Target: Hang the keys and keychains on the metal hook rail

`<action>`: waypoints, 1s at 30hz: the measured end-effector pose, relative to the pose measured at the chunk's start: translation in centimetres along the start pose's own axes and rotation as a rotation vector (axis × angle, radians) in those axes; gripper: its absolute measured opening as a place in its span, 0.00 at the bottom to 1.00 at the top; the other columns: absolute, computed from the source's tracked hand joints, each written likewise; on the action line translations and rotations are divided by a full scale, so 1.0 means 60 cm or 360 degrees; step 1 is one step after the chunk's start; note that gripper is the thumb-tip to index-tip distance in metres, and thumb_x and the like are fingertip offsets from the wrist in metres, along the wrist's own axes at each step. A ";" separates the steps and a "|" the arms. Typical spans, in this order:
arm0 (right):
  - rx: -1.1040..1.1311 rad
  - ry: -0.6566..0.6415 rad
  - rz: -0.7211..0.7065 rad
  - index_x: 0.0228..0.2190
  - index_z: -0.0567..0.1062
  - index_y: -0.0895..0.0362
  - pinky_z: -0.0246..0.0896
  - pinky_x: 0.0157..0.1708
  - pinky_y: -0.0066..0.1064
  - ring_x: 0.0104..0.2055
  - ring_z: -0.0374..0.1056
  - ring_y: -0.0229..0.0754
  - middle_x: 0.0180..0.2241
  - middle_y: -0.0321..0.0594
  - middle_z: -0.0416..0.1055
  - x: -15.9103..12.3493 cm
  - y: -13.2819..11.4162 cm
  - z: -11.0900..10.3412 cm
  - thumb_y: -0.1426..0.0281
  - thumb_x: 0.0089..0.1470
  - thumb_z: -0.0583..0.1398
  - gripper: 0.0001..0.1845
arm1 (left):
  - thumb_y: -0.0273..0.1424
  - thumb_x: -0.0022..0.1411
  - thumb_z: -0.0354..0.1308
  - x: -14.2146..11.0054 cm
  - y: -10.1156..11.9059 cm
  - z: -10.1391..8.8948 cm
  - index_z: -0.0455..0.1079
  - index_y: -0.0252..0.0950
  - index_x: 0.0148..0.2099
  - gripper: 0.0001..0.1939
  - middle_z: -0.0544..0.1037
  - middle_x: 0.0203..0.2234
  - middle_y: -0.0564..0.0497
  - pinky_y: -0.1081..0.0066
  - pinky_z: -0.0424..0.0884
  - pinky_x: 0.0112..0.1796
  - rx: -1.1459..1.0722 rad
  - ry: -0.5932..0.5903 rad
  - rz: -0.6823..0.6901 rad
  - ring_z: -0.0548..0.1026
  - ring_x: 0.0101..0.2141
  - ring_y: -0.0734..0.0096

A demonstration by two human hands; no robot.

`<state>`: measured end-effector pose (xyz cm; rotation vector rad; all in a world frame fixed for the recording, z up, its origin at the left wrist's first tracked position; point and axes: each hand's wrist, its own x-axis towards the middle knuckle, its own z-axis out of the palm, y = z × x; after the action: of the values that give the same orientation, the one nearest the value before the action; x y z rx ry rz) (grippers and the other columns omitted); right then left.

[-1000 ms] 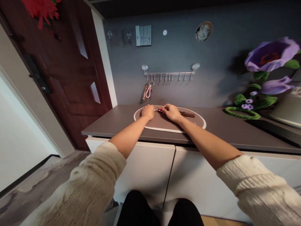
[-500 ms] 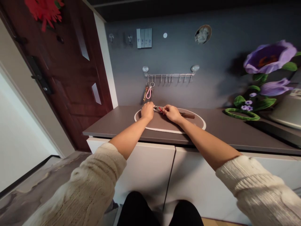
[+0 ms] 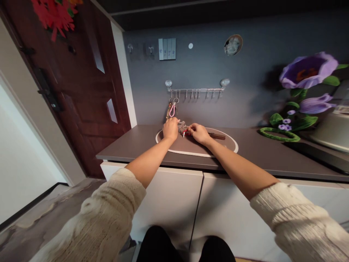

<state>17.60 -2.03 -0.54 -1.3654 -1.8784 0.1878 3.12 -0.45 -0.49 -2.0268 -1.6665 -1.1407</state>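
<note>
Over an oval mat [image 3: 191, 148] with a white rim, both of my hands are closed around small items. My left hand [image 3: 170, 129], fingers bent, grips a bunch of shiny metal keys [image 3: 182, 126] that shows at its right side. My right hand [image 3: 199, 133] pinches a small red piece [image 3: 187, 133] with a pale pointed tip, right beside the keys; its exact kind is too small to tell. Just past my right hand a brown-handled item [image 3: 217, 136] lies on the mat, its left end hidden behind the hand.
A clear hook rail [image 3: 196, 89] on the wall holds a pink loop keychain [image 3: 172, 110]. Purple fabric flowers [image 3: 308, 72] stand on the counter [image 3: 253, 153] at right, near a pale rounded object [image 3: 331, 127]. At left is a dark red door [image 3: 81, 98].
The keys between my hands have shifted and spread, and the pale tip by the red piece now points downward. My hands stay in nearly the same place; the view has tilted slightly up.
</note>
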 end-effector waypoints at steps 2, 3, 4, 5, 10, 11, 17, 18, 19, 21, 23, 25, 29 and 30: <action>0.0008 0.0032 0.0005 0.30 0.71 0.59 0.57 0.35 0.28 0.29 0.65 0.35 0.28 0.39 0.72 0.000 -0.002 -0.001 0.72 0.51 0.53 0.07 | 0.34 0.65 0.38 0.000 0.001 -0.001 0.66 0.36 0.40 0.16 0.73 0.39 0.46 0.71 0.61 0.41 -0.0036 0.0003 -0.0002 0.69 0.42 0.67; 0.0021 0.0048 0.0010 0.30 0.71 0.59 0.57 0.35 0.28 0.29 0.65 0.35 0.28 0.39 0.72 0.000 -0.002 -0.002 0.71 0.51 0.54 0.07 | 0.34 0.65 0.38 0.000 0.002 -0.002 0.66 0.36 0.40 0.16 0.73 0.39 0.46 0.71 0.61 0.41 -0.0044 0.0009 -0.0002 0.69 0.42 0.68; 0.0042 0.0062 0.0016 0.30 0.71 0.59 0.57 0.35 0.28 0.29 0.65 0.35 0.28 0.39 0.72 0.000 -0.003 -0.002 0.70 0.50 0.54 0.07 | 0.33 0.65 0.38 0.000 0.002 -0.002 0.66 0.36 0.40 0.16 0.73 0.39 0.46 0.71 0.61 0.41 -0.0047 0.0019 0.0001 0.69 0.42 0.68; 0.0069 0.0071 0.0020 0.31 0.71 0.58 0.57 0.35 0.28 0.29 0.65 0.35 0.28 0.38 0.72 -0.001 -0.004 -0.002 0.70 0.50 0.55 0.07 | 0.33 0.65 0.38 0.001 0.002 -0.002 0.66 0.36 0.40 0.16 0.73 0.39 0.46 0.71 0.61 0.41 -0.0050 0.0033 0.0006 0.68 0.42 0.68; 0.0194 0.0069 -0.0009 0.31 0.70 0.58 0.58 0.36 0.28 0.29 0.64 0.34 0.28 0.37 0.71 -0.004 -0.009 -0.004 0.67 0.47 0.56 0.09 | 0.34 0.65 0.37 0.003 0.003 -0.003 0.65 0.36 0.40 0.16 0.72 0.39 0.46 0.72 0.60 0.42 -0.0097 0.0083 0.0042 0.68 0.42 0.69; 0.0221 0.0059 -0.0028 0.32 0.70 0.58 0.58 0.36 0.28 0.30 0.64 0.34 0.29 0.36 0.71 -0.005 -0.009 -0.004 0.67 0.47 0.56 0.09 | 0.35 0.65 0.37 0.003 0.003 -0.004 0.65 0.36 0.40 0.16 0.72 0.39 0.47 0.72 0.60 0.41 -0.0102 0.0088 0.0044 0.68 0.42 0.69; 0.0316 0.0068 -0.0146 0.32 0.70 0.58 0.58 0.35 0.28 0.29 0.63 0.34 0.28 0.36 0.70 -0.005 -0.009 0.000 0.64 0.46 0.57 0.12 | 0.35 0.66 0.36 0.003 0.005 -0.008 0.65 0.36 0.40 0.17 0.72 0.39 0.46 0.72 0.60 0.41 -0.0139 0.0107 0.0072 0.68 0.42 0.69; 0.0318 0.0075 -0.0158 0.32 0.70 0.58 0.58 0.34 0.28 0.29 0.63 0.34 0.28 0.36 0.70 -0.004 -0.009 0.000 0.64 0.46 0.57 0.12 | 0.35 0.66 0.36 0.003 0.005 -0.009 0.65 0.36 0.40 0.17 0.72 0.39 0.46 0.72 0.60 0.41 -0.0147 0.0110 0.0085 0.68 0.42 0.69; 0.0318 0.0080 -0.0169 0.32 0.70 0.58 0.58 0.34 0.28 0.28 0.63 0.34 0.27 0.36 0.70 -0.004 -0.008 0.000 0.64 0.47 0.56 0.11 | 0.35 0.66 0.36 0.003 0.006 -0.009 0.65 0.36 0.40 0.17 0.72 0.39 0.47 0.72 0.60 0.41 -0.0151 0.0115 0.0096 0.68 0.42 0.69; 0.0318 0.0093 -0.0194 0.31 0.70 0.58 0.58 0.33 0.27 0.28 0.63 0.34 0.26 0.36 0.70 -0.004 -0.008 -0.001 0.64 0.48 0.55 0.11 | 0.35 0.66 0.36 0.003 0.006 -0.010 0.65 0.36 0.40 0.17 0.72 0.39 0.47 0.72 0.60 0.41 -0.0152 0.0127 0.0101 0.68 0.42 0.69; 0.0315 0.0113 -0.0217 0.31 0.70 0.58 0.58 0.33 0.27 0.27 0.64 0.35 0.26 0.36 0.70 -0.004 -0.008 -0.002 0.64 0.49 0.54 0.11 | 0.35 0.66 0.36 0.003 0.005 -0.010 0.65 0.36 0.40 0.17 0.72 0.39 0.47 0.72 0.60 0.41 -0.0157 0.0143 0.0097 0.68 0.41 0.69; 0.0306 0.0134 -0.0232 0.31 0.71 0.58 0.58 0.33 0.27 0.28 0.64 0.35 0.26 0.37 0.71 -0.003 -0.007 -0.004 0.64 0.49 0.54 0.11 | 0.35 0.66 0.36 0.004 0.005 -0.011 0.65 0.37 0.40 0.17 0.72 0.39 0.48 0.73 0.60 0.41 -0.0172 0.0153 0.0081 0.68 0.41 0.70; 0.0250 0.0240 -0.0236 0.30 0.73 0.58 0.58 0.34 0.29 0.29 0.64 0.37 0.28 0.39 0.71 0.001 -0.003 -0.007 0.64 0.49 0.55 0.11 | 0.36 0.66 0.35 0.005 0.005 -0.012 0.65 0.37 0.40 0.18 0.72 0.39 0.47 0.73 0.60 0.41 -0.0176 0.0146 0.0023 0.68 0.42 0.70; 0.0236 0.0281 -0.0238 0.30 0.73 0.58 0.58 0.34 0.29 0.30 0.64 0.37 0.29 0.40 0.71 0.002 -0.002 -0.008 0.64 0.49 0.55 0.11 | 0.36 0.66 0.35 0.005 0.005 -0.013 0.65 0.37 0.40 0.18 0.72 0.39 0.47 0.73 0.60 0.41 -0.0168 0.0145 0.0013 0.68 0.42 0.70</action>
<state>17.79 -2.13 -0.09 -1.1011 -1.7728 0.1238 3.10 -0.83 0.30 -2.0087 -1.5838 -1.3240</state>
